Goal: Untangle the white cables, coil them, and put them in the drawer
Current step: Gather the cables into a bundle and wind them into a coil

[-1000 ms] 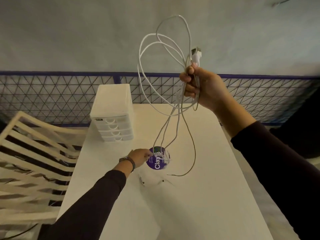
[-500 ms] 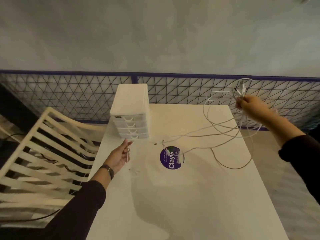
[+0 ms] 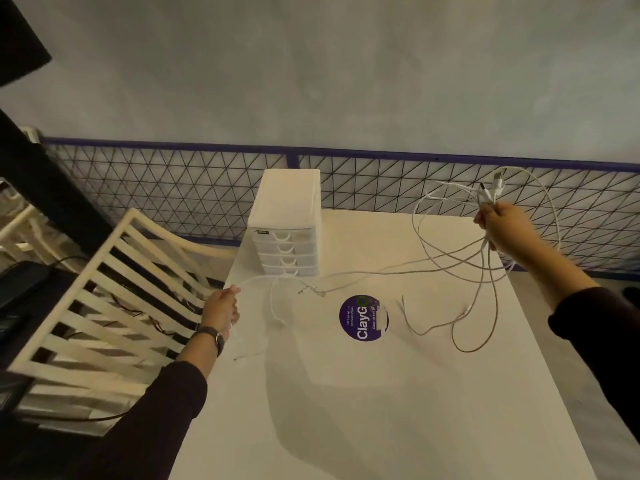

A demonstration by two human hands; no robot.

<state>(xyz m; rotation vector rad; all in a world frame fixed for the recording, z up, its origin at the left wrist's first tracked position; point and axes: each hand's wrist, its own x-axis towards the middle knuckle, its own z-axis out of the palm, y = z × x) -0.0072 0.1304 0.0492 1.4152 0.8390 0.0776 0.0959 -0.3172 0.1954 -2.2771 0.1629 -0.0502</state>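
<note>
head view: right hand [image 3: 504,227] grip clamped on white cables [image 3: 487,199]; left hand [image 3: 221,306] grip pinching one strand [image 3: 257,280].

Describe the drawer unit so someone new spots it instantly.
Start at the white table. At its far left corner, before the mesh fence, stands the drawer unit. It is the only boxy thing there: white, with stacked drawers facing the person.

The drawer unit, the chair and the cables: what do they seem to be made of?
Drawer unit: probably plastic, matte white shell with translucent fronts and moulded handles. Chair: cream-painted slats, perhaps wood; the look leaves it open. Cables: white, flexible, likely a plastic sheath, hanging in loose loops.
</note>
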